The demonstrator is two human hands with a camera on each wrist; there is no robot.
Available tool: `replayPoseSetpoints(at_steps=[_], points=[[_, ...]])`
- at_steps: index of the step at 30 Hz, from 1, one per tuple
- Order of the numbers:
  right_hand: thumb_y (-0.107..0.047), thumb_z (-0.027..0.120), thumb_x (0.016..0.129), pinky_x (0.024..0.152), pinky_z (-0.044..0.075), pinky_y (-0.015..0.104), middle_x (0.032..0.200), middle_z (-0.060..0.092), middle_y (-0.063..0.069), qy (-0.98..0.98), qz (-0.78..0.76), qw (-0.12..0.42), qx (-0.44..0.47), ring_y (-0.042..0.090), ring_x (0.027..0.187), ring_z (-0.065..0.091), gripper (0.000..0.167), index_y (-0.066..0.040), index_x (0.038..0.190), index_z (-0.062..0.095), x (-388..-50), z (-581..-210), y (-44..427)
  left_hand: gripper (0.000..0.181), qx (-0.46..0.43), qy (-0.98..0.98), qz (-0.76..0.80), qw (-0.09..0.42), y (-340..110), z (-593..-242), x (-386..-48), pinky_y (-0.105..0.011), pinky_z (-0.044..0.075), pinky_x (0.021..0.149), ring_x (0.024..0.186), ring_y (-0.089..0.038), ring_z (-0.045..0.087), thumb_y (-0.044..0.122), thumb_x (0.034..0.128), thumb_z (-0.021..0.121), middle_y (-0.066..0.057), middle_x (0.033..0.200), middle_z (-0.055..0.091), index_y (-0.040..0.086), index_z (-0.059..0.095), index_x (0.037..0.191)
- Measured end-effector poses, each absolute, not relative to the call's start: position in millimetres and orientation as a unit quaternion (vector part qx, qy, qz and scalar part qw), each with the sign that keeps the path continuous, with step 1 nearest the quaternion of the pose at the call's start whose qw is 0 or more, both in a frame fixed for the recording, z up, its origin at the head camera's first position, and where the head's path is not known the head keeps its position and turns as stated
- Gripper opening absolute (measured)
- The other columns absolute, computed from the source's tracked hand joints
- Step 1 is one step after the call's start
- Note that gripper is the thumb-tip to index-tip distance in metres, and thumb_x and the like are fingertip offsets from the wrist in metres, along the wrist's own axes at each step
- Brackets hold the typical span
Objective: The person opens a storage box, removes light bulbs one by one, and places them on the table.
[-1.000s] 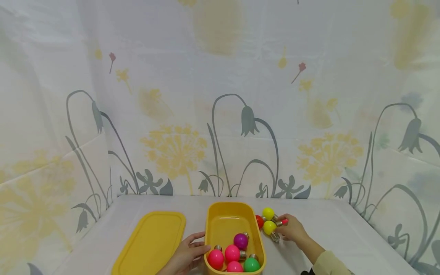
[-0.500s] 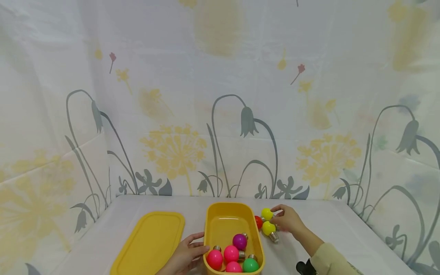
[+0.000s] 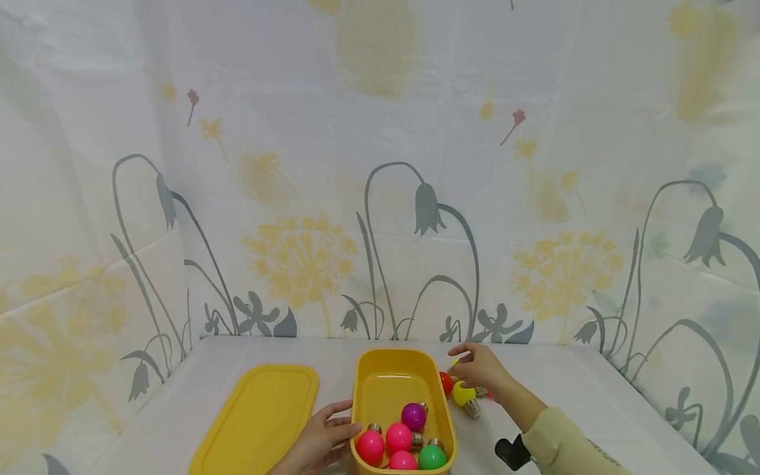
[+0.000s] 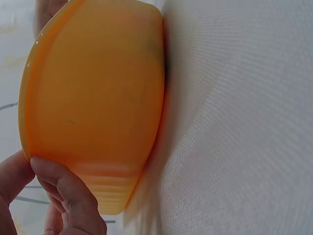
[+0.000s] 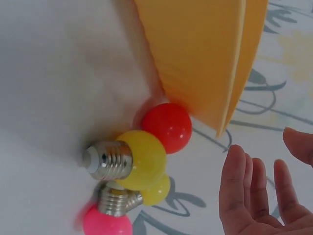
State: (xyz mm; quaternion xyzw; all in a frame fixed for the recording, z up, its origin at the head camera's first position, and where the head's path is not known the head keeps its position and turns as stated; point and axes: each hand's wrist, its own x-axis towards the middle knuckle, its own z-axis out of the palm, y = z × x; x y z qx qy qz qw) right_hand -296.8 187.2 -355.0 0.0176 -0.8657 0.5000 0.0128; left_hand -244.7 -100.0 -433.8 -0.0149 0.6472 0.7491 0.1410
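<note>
A yellow plastic box (image 3: 380,392) holds pink, purple (image 3: 413,417) and green (image 3: 432,457) light bulbs. My left hand (image 3: 320,439) pinches its left rim between thumb and fingers, as the left wrist view confirms. To the right of the box lies a cluster of bulbs: a red bulb (image 5: 168,127), a larger-looking yellow bulb (image 5: 146,159), a second yellow bulb (image 5: 157,190) and a pink bulb (image 5: 107,223). Over this cluster hovers my right hand (image 3: 482,371), its fingers loosely extended with nothing between them. In the head view it partly covers the farther yellow bulb.
A flat yellow lid (image 3: 261,412) lies on the white table left of the box. Under the right forearm shows a black heart-shaped thing (image 3: 512,453). A flower-printed curtain (image 3: 309,277) rises along the back and sides.
My right hand has left the pink bulb and moved left and away from me, above the yellow bulbs. The left hand and the box have stayed put.
</note>
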Motion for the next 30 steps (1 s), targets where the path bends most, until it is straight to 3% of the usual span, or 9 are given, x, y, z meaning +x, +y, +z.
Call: replayPoseSetpoints(at_steps=[5, 15, 30], points=[[-0.001, 0.07, 0.077, 0.066, 0.054, 0.035, 0.086, 0.057, 0.011, -0.867, 0.497, 0.004, 0.031, 0.025, 0.072, 0.059, 0.032, 0.002, 0.107, 0.058, -293, -351, 170, 0.062, -0.008, 0.646, 0.75, 0.14, -101, -434, -243, -0.029, 0.052, 0.073, 0.078, -0.016, 0.06, 0.012, 0.0857, 0.068, -0.01, 0.098, 0.06, -0.007, 0.035, 0.135], [-0.002, 0.068, 0.08, 0.062, 0.054, 0.035, 0.091, 0.058, 0.012, -0.859, 0.509, -0.022, 0.059, 0.03, 0.081, 0.061, 0.033, 0.002, 0.111, 0.057, -295, -347, 147, 0.062, -0.004, 0.647, 0.749, 0.142, -101, -435, -244, -0.03, 0.052, 0.074, 0.079, -0.016, 0.061, 0.012, 0.086, 0.068, -0.009, 0.098, 0.061, -0.007, 0.034, 0.135], [-0.012, 0.066, 0.084, 0.064, 0.052, 0.051, 0.096, 0.061, 0.01, -0.85, 0.496, -0.162, 0.074, 0.032, 0.089, 0.056, 0.034, -0.002, 0.114, 0.055, -302, -361, 120, 0.061, -0.001, 0.654, 0.743, 0.139, -101, -434, -242, -0.029, 0.052, 0.072, 0.079, -0.016, 0.061, 0.013, 0.0856, 0.068, -0.009, 0.099, 0.06, -0.006, 0.036, 0.134]])
